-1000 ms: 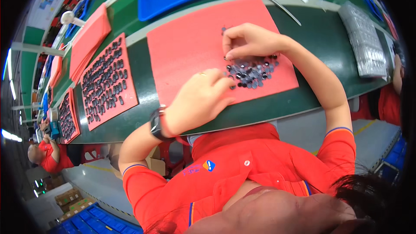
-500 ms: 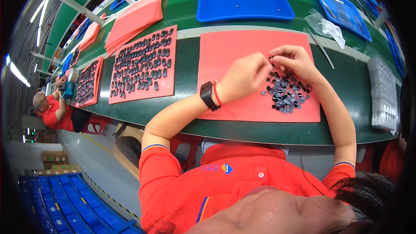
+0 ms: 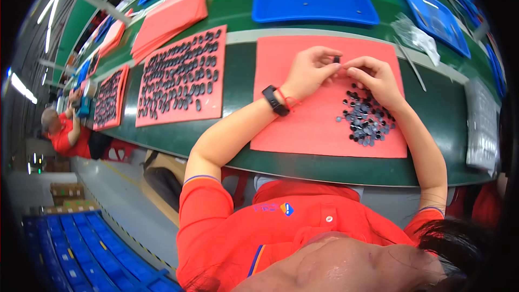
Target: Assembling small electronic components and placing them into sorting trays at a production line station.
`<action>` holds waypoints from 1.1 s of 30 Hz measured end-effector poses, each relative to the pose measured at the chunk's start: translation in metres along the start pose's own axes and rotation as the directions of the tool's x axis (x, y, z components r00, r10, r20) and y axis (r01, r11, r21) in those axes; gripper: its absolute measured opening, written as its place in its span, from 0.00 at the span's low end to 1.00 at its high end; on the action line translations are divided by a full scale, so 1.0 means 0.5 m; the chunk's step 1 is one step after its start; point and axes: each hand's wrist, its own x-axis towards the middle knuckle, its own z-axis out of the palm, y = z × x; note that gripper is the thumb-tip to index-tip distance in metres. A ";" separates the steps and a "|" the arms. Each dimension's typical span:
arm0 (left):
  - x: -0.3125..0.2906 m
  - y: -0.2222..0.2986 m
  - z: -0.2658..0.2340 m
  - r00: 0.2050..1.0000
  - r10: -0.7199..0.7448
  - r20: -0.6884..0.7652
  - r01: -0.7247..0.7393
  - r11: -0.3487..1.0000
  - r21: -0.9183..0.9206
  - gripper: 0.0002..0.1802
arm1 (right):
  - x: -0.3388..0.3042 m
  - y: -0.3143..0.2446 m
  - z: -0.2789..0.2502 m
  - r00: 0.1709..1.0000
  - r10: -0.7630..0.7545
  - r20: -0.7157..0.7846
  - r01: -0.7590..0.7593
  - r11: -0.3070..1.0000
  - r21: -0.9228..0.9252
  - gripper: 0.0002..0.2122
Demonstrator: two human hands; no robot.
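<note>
My left hand (image 3: pixel 312 71), with a black band at its wrist, is closed around a small black piece (image 3: pixel 337 59) whose dark end sticks up between the fingertips. Close against it, my right hand (image 3: pixel 377 80) is pinched, its fingertips meeting those of the left; whatever they hold is too small to make out. Both hands are above a pink foam sheet (image 3: pixel 303 130). Just below the right hand lies a loose pile of small round discs (image 3: pixel 370 121), some glossy black and some grey.
To the left, a pink sheet bears rows of black oval pieces (image 3: pixel 181 73); a similar sheet (image 3: pixel 111 97) lies beyond it. Blue trays (image 3: pixel 313 13), stacked pink sheets (image 3: pixel 170 19), a clear bag (image 3: pixel 416 38), a metal tool (image 3: pixel 412 65) and clear plastic trays (image 3: pixel 482 127) surround them. A co-worker (image 3: pixel 70 132) sits far left.
My left hand has moved up a little and turned, and the black piece now shows at its fingertips. My right hand stays near the same spot, fingers pinched. The view has shifted slightly.
</note>
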 end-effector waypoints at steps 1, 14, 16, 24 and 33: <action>-0.002 -0.001 -0.004 1.000 0.008 -0.014 -0.007 1.000 0.017 0.15 | 0.005 -0.007 0.008 1.000 -0.020 -0.013 0.019 0.999 -0.032 0.07; 0.000 -0.029 0.005 0.976 0.189 -0.106 -0.189 0.982 0.003 0.10 | 0.005 0.018 0.017 1.000 -0.001 -0.028 0.002 1.000 0.014 0.07; -0.009 -0.008 0.005 0.989 0.109 -0.100 -0.115 0.992 -0.053 0.09 | 0.005 0.026 0.016 0.999 -0.016 -0.034 0.017 1.000 0.016 0.06; -0.006 -0.012 0.009 0.964 0.249 -0.094 -0.245 0.968 0.054 0.12 | -0.007 0.018 0.014 0.999 -0.005 -0.050 0.006 1.000 0.015 0.04; -0.014 0.008 0.013 0.990 0.121 -0.066 -0.120 0.993 0.011 0.09 | -0.004 0.018 0.009 0.999 0.024 -0.049 -0.022 0.999 0.030 0.05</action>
